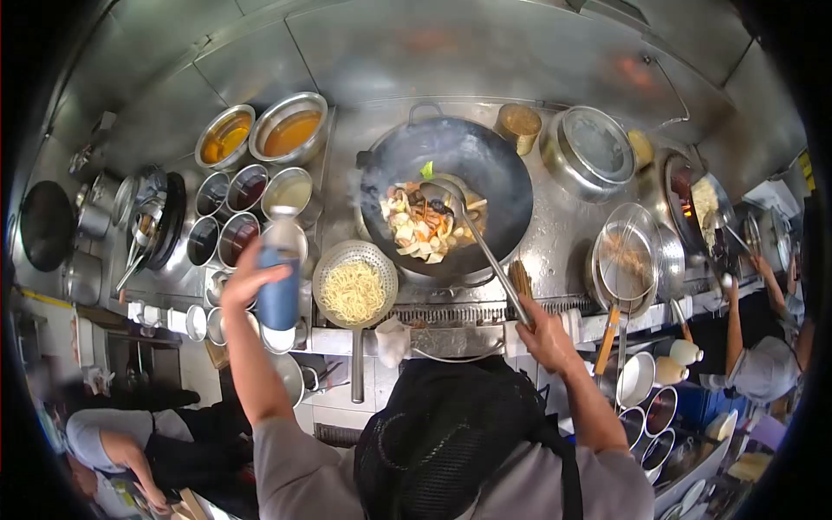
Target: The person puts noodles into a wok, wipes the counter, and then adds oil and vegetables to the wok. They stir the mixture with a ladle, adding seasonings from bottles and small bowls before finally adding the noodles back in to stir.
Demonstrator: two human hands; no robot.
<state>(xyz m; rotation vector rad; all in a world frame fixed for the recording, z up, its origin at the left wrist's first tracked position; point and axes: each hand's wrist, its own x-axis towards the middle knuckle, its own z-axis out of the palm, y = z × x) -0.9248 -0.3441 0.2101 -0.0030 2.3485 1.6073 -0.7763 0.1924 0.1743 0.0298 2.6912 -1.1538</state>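
Landmark: wok (494, 165), dark, on the burner dead ahead of me; all places are taken from it.
Left hand (247, 279): raised to the left of the wok, fingers curled tight round a blue bottle (279, 295), thumb across its front.
Blue bottle: upright or nearly so, with a pale, blurred top. It sits left of the wok's near rim, in front of the noodle strainer's left edge.
Right hand (544, 336): at the near-right of the wok, just off the counter edge. My fist is closed on the end of the ladle (485, 251), with no gap showing between fingers and handle.
Ladle: long metal handle slants up from my fist over the wok's near rim. The bowl lies inside the wok, on top of the food.
Food (420, 230): pale slices, orange bits and dark pieces, heaped in the wok's left half; one green leaf lies just behind the heap.
Strainer (322, 270): round and perforated, holding yellow noodles (354, 292). It is at the wok's near-left, just beside the rim.
Seasoning pots (247, 186): a cluster of steel tins left of the wok.
Lidded pot (594, 147): right of the wok, well apart.
Co-worker (763, 364): far right of the wok, arm raised toward another pan.
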